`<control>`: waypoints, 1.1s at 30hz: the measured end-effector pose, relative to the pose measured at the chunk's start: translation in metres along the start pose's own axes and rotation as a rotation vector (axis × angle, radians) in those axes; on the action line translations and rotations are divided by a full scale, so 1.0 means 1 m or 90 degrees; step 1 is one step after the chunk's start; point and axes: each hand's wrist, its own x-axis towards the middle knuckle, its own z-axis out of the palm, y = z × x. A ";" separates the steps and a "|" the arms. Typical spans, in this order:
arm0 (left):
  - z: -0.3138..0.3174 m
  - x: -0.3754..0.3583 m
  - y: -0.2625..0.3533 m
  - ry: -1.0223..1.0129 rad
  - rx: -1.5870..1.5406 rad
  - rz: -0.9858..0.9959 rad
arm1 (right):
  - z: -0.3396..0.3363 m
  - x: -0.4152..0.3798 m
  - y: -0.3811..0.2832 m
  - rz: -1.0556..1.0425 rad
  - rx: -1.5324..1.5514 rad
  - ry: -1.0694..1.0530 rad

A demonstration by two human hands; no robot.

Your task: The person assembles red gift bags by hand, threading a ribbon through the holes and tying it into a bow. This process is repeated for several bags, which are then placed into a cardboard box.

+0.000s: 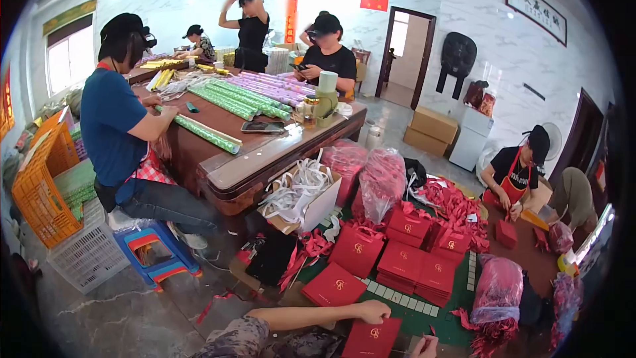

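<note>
At the bottom of the head view, my left hand (373,311) is closed on the top edge of a red paper gift bag (370,341) with gold lettering, which lies flat in front of me. My right hand (424,347) is partly cut off by the lower edge, its fingertips pinched together. A short end of red ribbon (432,329) sticks up at those fingertips. Just beyond my left forearm lies another flat red bag (334,284). Further off are stacks of folded red bags (399,266) and a standing red bag (356,250).
Red ribbons (457,209) are heaped behind the stacks, beside plastic-wrapped bundles (382,182). A carton (301,192) holds white ribbons. One person (122,119) sits left at a brown table (218,172) with patterned rolls; another (520,172) handles a red bag at right.
</note>
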 end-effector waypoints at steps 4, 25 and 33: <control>0.006 0.001 0.046 -0.011 0.052 -0.129 | 0.031 0.003 -0.010 -0.150 0.000 -0.099; 0.039 -0.015 0.036 0.127 -0.059 -0.130 | 0.080 -0.018 0.008 0.050 0.153 -0.092; 0.037 -0.038 0.022 0.126 -0.308 -0.139 | 0.071 -0.035 -0.006 0.062 0.108 -0.004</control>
